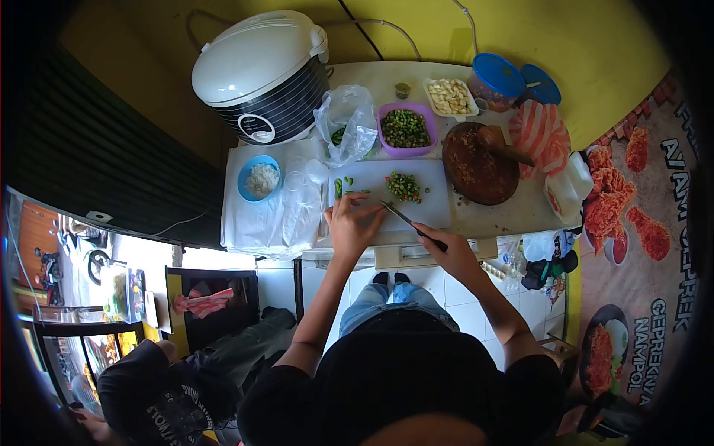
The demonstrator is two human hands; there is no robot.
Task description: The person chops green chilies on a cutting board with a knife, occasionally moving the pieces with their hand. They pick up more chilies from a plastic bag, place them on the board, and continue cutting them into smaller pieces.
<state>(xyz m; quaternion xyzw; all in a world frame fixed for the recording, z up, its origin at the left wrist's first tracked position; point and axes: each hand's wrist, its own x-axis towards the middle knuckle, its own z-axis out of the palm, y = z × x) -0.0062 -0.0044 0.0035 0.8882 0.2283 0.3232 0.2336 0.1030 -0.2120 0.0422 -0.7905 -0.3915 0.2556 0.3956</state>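
My right hand [451, 259] grips the black handle of a knife [401, 214], its blade angled over the white cutting board [439, 215]. On the board's left part, my left hand [352, 225] has its fingers bent together near the knife tip; whatever they pinch is hidden. Whole green chilies [338, 188] lie just beyond those fingers. A heap of chopped green and red chilies [403, 186] sits on the board, past the blade. Behind the board, a purple container [431, 149] holds more chopped green pieces.
A large rice cooker [256, 70] stands back left, with a blue bowl of rice [242, 181] before it. A plastic bag [353, 119] adjoins the board. Rightward are a stone mortar [468, 186] with pestle [513, 152] and a blue-lidded tub [498, 74]. Another person [167, 394] is lower left.
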